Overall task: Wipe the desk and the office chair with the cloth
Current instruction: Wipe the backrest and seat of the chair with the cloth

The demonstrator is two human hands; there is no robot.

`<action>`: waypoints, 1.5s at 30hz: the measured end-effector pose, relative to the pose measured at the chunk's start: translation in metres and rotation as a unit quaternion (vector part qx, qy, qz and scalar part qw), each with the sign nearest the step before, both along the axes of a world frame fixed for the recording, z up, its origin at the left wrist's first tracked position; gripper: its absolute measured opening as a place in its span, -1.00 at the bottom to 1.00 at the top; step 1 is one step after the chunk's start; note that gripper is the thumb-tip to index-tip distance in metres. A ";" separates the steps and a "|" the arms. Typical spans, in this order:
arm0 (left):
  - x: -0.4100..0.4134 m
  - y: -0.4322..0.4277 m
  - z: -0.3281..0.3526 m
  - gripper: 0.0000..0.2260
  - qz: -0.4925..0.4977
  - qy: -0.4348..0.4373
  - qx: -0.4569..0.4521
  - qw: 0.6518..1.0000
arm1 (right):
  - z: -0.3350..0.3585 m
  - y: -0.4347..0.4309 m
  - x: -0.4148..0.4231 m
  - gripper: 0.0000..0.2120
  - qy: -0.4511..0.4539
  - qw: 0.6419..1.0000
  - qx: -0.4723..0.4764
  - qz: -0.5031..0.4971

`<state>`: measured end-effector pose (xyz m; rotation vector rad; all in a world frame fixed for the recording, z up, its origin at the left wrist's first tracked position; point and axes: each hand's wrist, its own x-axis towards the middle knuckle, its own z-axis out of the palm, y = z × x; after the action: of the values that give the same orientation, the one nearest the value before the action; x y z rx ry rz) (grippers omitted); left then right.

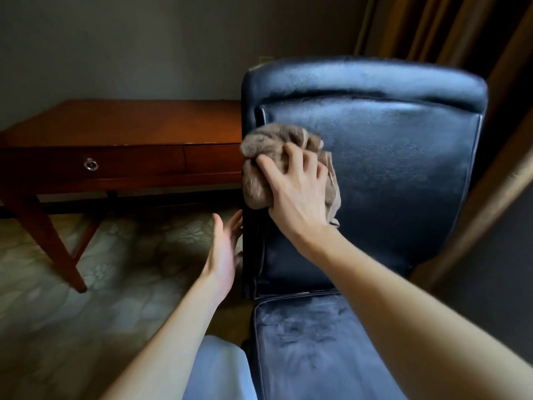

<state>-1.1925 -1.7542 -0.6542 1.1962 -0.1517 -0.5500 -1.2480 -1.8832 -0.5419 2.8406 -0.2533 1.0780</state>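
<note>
The brown cloth [259, 174] is bunched into a wad against the office chair [403, 157], pressed on the front of its black backrest at the left edge, about halfway up. The right hand [300, 194] covers the cloth from the front, its fingers [291, 157] spread and curled into the folds, gripping it. The left hand [226, 249] lies lower, beside the backrest's left edge, fingers nearly straight and holding nothing. Its fingertips seem to touch that edge, though blur makes the contact uncertain. The chair's seat cushion [317, 342] shows pale smears. The wooden desk [115, 122] stands left of the chair against the wall, with a ring pull [91, 164] on its drawer. A floral carpet [129, 255] lies under both, and curtains [432, 24] hang behind the chair on its right.
</note>
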 end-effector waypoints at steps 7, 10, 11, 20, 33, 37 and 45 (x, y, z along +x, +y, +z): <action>0.022 0.022 -0.019 -0.24 -0.061 0.003 -0.049 0.997 | -0.157 -0.006 -0.041 -0.63 -0.051 0.992 -0.082 0.087; 0.027 0.022 -0.022 -0.23 -0.060 -0.017 -0.038 0.997 | -0.194 0.000 -0.043 -0.61 -0.053 0.993 -0.080 0.067; 0.028 0.020 -0.024 -0.23 -0.055 -0.018 -0.043 0.997 | -0.202 0.002 -0.043 -0.60 -0.047 0.994 -0.075 0.059; 0.017 0.001 -0.055 -0.37 -0.019 0.011 -0.018 1.000 | -0.259 0.001 -0.070 -0.60 0.161 0.986 -0.049 0.011; 0.021 -0.013 -0.069 -0.44 0.021 0.031 0.060 0.997 | -0.269 0.064 -0.037 -0.15 0.269 0.947 0.172 -0.018; 0.024 -0.011 -0.070 -0.41 0.022 0.023 0.072 0.997 | -0.268 0.051 -0.035 -0.26 0.315 0.939 0.135 -0.014; 0.005 -0.014 -0.064 -0.46 0.048 -0.004 0.133 0.990 | -0.223 0.019 -0.037 -0.36 0.449 0.866 0.217 0.029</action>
<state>-1.1876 -1.7680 -0.7180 1.4565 -0.0273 -0.4903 -1.2847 -1.8638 -0.7652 3.3650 -0.3456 -0.4429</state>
